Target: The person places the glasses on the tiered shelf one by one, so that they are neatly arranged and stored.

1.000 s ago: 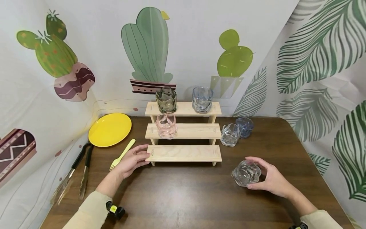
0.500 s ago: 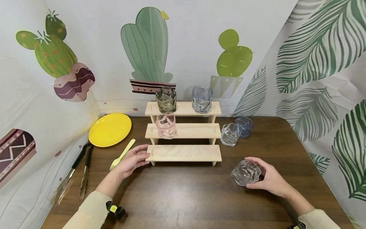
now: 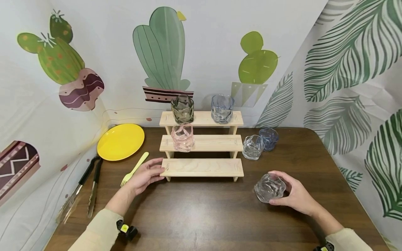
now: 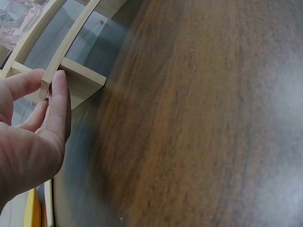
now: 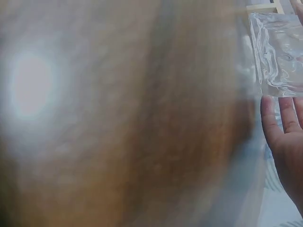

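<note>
A three-step wooden display stand (image 3: 204, 167) stands on the brown table. At its lowest step, my left hand (image 3: 147, 176) pinches the left end of the board; in the left wrist view the fingers (image 4: 59, 101) lie on both sides of its edge. My right hand (image 3: 295, 195) grips a clear, wavy-sided glass tumbler (image 3: 269, 188) between thumb and fingers, tilted, to the right of the stand. The right wrist view shows this tumbler (image 5: 277, 56) at the fingertips. On the top step sit a dark green tumbler (image 3: 183, 109) and a pale blue one (image 3: 222, 109); a pink tumbler (image 3: 183, 137) is on the middle step.
Another clear tumbler (image 3: 253, 147) and a dark blue tumbler (image 3: 268, 139) stand just right of the stand. To the left lie a yellow plate (image 3: 120, 142), a pale yellow fork (image 3: 135, 169) and black-handled tongs (image 3: 91, 188). A patterned cloth backdrop (image 3: 207, 52) rises behind the table.
My right hand and the clear tumbler have shifted very slightly left and away from me. The left hand keeps its hold on the stand.
</note>
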`<state>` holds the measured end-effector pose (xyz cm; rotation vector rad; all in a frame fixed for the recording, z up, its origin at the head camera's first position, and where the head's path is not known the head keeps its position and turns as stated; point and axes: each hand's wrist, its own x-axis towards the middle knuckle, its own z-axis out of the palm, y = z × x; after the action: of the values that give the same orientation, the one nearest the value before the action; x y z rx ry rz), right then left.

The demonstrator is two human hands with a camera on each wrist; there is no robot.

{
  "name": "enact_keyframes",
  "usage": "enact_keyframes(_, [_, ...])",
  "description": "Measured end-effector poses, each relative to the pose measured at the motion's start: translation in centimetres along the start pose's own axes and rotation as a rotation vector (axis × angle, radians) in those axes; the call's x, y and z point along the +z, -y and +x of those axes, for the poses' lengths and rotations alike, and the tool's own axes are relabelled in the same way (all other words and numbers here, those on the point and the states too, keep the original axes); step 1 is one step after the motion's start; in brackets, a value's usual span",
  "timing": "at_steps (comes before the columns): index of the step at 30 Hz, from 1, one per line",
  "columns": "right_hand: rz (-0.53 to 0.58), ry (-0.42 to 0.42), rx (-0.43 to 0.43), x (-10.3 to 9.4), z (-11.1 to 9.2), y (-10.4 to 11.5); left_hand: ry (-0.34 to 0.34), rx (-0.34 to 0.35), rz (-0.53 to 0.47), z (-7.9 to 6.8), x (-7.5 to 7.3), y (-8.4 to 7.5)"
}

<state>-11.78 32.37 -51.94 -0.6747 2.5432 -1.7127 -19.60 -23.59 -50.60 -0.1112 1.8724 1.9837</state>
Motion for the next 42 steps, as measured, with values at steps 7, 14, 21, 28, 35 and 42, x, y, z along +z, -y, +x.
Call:
enact_keyframes(7, [-0.018, -0.038, -0.05, -0.1, 1.3, 1.7, 0.001, 0.0, 0.008, 0.0, 0.0, 0.0])
enact_keyframes(14, [-0.006, -0.059, -0.025, -0.3, 3.1, 4.0, 0.0, 0.0, 0.007, 0.0, -0.1, 0.1])
enact_keyframes(21, [-0.035, -0.078, -0.026, -0.3, 5.4, 6.5, 0.002, 0.003, 0.0, -0.1, -0.1, 0.0])
enact_keyframes(28, [-0.041, -0.107, -0.033, 0.4, 8.0, 8.3, 0.004, 0.006, -0.002, 0.0, 0.0, 0.0])
enact_keyframes(35, [-0.02, -0.124, -0.028, 1.8, 10.6, 9.1, 0.004, 0.009, 0.006, 0.0, -0.1, 0.1])
enact_keyframes(42, [-0.043, -0.164, 0.018, 3.2, 13.6, 9.2, 0.006, 0.011, 0.007, 0.0, -0.1, 0.0])
